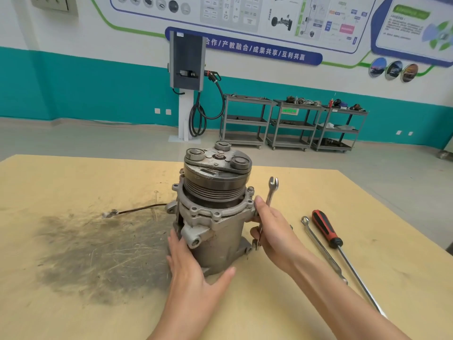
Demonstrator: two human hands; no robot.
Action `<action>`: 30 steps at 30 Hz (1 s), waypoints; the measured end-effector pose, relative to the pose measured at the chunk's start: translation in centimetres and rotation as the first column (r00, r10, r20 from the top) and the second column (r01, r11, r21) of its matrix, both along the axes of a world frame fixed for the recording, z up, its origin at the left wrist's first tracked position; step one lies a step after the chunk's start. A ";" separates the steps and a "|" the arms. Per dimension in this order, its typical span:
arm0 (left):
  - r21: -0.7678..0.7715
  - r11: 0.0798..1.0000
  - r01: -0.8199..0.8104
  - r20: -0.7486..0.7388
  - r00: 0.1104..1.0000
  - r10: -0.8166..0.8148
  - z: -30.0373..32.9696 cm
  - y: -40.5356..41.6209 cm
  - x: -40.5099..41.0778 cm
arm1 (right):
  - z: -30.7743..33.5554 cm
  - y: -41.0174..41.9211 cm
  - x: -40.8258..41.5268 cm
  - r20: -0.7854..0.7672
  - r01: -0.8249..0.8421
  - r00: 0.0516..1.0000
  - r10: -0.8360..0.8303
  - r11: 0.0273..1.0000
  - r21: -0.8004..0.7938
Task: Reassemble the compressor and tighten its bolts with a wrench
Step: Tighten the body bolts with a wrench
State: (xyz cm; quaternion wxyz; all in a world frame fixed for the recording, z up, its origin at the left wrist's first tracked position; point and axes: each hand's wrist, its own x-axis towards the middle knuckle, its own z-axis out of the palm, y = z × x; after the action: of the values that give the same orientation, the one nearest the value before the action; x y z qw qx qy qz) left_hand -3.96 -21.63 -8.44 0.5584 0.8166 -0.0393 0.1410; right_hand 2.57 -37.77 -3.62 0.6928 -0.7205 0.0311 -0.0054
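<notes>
The compressor (pixel 215 212) stands upright on the worktop (pixel 73 303), pulley on top. The left hand (pixel 193 268) steadies its body with straight fingers; the right hand (pixel 272 231) has its fingers clamped on the wrench (pixel 270 192). I think it is best to seat the wrench fully on a flange bolt before turning.

bare table (pixel 73 187) left of compressor (pixel 215 217); tools (pixel 326 231) crowd right.

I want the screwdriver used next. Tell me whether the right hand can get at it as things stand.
Probably yes, but not straight away. The red-handled screwdriver lies bare on the table just right of the right hand, with only the ring spanner between them. That hand grips an open-ended wrench, so it must put it down first.
</notes>
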 end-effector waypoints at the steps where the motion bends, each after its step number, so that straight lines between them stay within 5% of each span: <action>1: -0.003 1.000 -0.012 0.014 1.000 0.012 0.0 -0.4 -0.3 | 0.2 -0.2 0.7 -0.021 -0.040 0.999 0.040 0.999 0.023; 9: -0.146 0.987 -0.066 -0.063 0.996 0.057 -0.7 -1.5 -1.7 | 2.0 0.0 4.4 -0.080 -0.235 0.966 0.245 0.965 0.120; 14: -0.102 0.979 -0.177 -0.110 0.980 0.166 -0.7 0.0 -0.2 | 2.5 -2.5 4.4 -0.033 0.049 0.998 -0.058 0.973 -0.226; 20: -0.104 0.983 -0.152 -0.106 0.984 0.141 -1.1 -0.3 -0.1 | -0.3 -5.1 1.0 0.023 0.129 0.987 -0.158 0.707 -0.695; 30: -0.162 0.957 -0.242 0.033 0.968 0.250 0.4 1.5 -1.6 | -2.3 -4.6 -0.5 0.103 0.151 0.988 -0.111 0.667 -0.729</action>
State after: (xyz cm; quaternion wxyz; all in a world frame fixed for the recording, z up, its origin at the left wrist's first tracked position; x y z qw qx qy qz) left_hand -5.55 -20.09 -8.05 0.5978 0.7646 0.0590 0.2336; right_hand 2.10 -42.32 -5.89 0.3433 -0.9334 0.0607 -0.0853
